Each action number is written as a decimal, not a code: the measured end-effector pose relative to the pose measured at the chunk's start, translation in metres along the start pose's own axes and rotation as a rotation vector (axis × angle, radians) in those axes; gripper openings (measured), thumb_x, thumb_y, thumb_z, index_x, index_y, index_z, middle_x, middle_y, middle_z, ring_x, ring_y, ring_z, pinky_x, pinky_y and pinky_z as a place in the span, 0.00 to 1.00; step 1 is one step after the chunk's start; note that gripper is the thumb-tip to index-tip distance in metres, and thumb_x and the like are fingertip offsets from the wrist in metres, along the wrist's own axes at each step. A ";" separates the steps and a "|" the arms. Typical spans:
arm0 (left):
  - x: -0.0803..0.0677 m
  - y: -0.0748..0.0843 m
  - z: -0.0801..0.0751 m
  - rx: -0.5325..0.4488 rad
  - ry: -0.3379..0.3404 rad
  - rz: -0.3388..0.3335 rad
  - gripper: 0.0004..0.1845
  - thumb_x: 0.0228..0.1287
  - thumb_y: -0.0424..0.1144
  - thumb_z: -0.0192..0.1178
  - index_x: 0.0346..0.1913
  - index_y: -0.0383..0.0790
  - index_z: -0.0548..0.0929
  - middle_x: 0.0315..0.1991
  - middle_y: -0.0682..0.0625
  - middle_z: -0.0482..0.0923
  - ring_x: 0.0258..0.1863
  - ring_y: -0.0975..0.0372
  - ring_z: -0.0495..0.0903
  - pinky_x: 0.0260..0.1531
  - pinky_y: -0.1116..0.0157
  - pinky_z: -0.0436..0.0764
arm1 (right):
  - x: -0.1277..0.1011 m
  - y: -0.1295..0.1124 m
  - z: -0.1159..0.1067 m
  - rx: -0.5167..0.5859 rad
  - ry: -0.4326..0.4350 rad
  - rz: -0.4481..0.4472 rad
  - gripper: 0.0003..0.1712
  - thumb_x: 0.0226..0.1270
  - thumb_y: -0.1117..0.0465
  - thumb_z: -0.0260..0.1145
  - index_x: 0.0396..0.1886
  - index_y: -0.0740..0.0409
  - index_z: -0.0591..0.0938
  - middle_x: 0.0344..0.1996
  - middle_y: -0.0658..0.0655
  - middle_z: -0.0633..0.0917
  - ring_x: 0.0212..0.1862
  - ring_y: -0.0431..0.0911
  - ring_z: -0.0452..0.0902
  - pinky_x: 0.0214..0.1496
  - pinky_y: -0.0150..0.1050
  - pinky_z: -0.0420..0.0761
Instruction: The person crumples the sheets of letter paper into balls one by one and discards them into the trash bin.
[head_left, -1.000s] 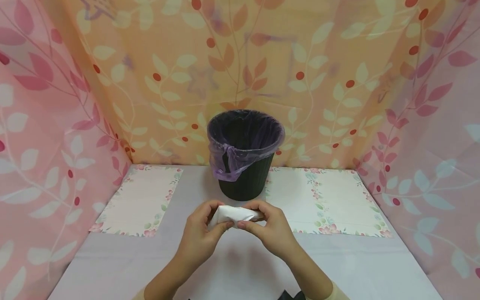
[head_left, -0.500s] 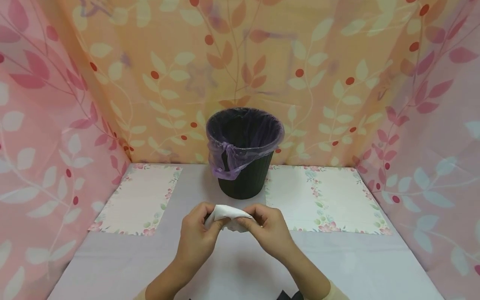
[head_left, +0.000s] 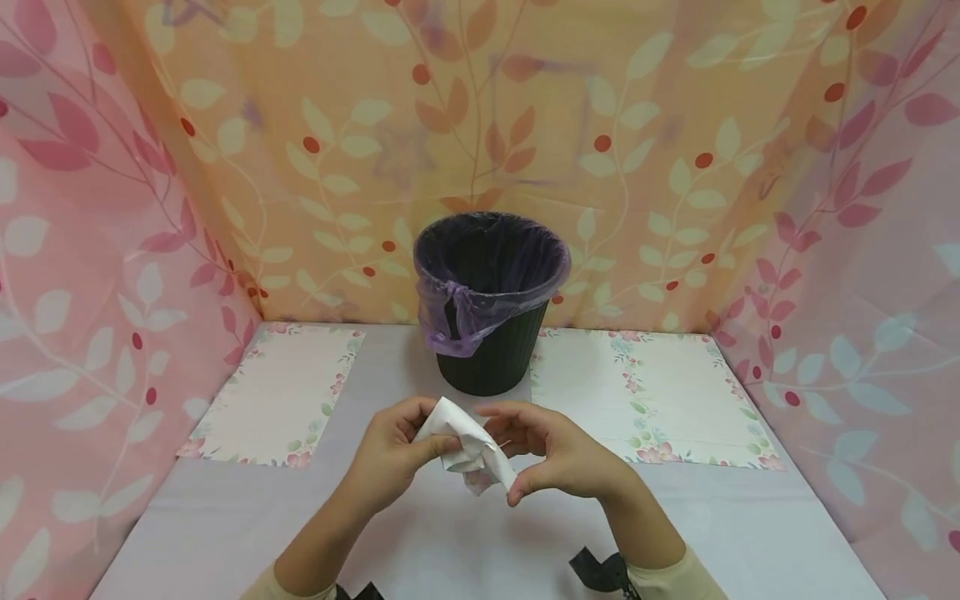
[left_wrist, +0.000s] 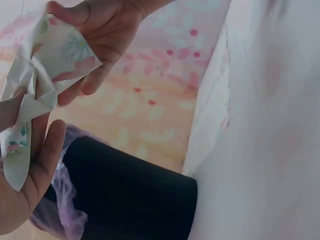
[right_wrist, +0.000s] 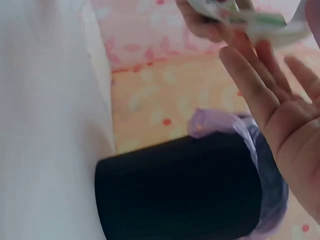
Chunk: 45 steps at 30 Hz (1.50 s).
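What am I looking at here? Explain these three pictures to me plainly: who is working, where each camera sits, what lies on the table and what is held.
No machine here: a person works with two bare hands. The wide picture comes from a camera on the head, looking down; the other two come from cameras on each wrist, so they look tilted and close.

On the pale grey table stands a black ribbed plastic bin lined with a purple plastic bag. Two flower-bordered paper mats lie on the table, one at each side of the bin.

The left hand pinches a crumpled white paper sheet with a flower print. The right hand is at its lower end; its wrist view shows straight fingers, so a grip is uncertain.
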<state>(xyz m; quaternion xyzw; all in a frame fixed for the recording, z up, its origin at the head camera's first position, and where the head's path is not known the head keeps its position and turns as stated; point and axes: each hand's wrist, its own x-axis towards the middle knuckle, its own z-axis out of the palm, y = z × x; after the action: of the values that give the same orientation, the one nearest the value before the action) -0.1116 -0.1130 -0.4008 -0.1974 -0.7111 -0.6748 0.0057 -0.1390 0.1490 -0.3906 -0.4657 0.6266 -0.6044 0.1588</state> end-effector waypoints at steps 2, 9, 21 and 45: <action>-0.001 -0.002 0.002 0.017 0.030 -0.006 0.13 0.57 0.34 0.76 0.43 0.37 0.85 0.39 0.44 0.87 0.36 0.58 0.86 0.38 0.64 0.87 | 0.003 0.002 0.006 -0.073 0.037 0.013 0.51 0.54 0.59 0.81 0.76 0.63 0.67 0.61 0.62 0.80 0.59 0.52 0.80 0.56 0.49 0.85; -0.003 -0.005 0.013 0.118 0.155 -0.052 0.12 0.53 0.41 0.79 0.39 0.46 0.87 0.35 0.51 0.88 0.34 0.57 0.85 0.35 0.64 0.86 | 0.012 0.007 0.030 -0.338 0.323 0.079 0.39 0.54 0.58 0.82 0.68 0.50 0.80 0.59 0.50 0.81 0.56 0.47 0.79 0.46 0.41 0.88; -0.011 0.003 0.026 0.376 -0.109 0.156 0.34 0.67 0.24 0.60 0.75 0.42 0.69 0.63 0.51 0.80 0.56 0.63 0.83 0.52 0.66 0.85 | 0.009 0.011 0.027 -0.311 0.705 0.220 0.17 0.55 0.63 0.80 0.45 0.48 0.91 0.41 0.52 0.88 0.41 0.47 0.83 0.37 0.38 0.87; -0.005 -0.012 0.027 0.143 0.045 0.175 0.33 0.52 0.39 0.79 0.63 0.47 0.79 0.57 0.53 0.81 0.50 0.59 0.85 0.53 0.64 0.85 | 0.015 0.006 0.041 -0.288 0.557 0.181 0.16 0.66 0.59 0.75 0.52 0.49 0.86 0.47 0.52 0.80 0.50 0.50 0.81 0.46 0.39 0.88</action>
<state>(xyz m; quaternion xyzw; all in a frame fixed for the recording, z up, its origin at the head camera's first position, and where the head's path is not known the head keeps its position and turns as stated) -0.1034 -0.0886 -0.4160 -0.2425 -0.7371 -0.6237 0.0946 -0.1177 0.1109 -0.3995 -0.2428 0.7638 -0.5971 -0.0332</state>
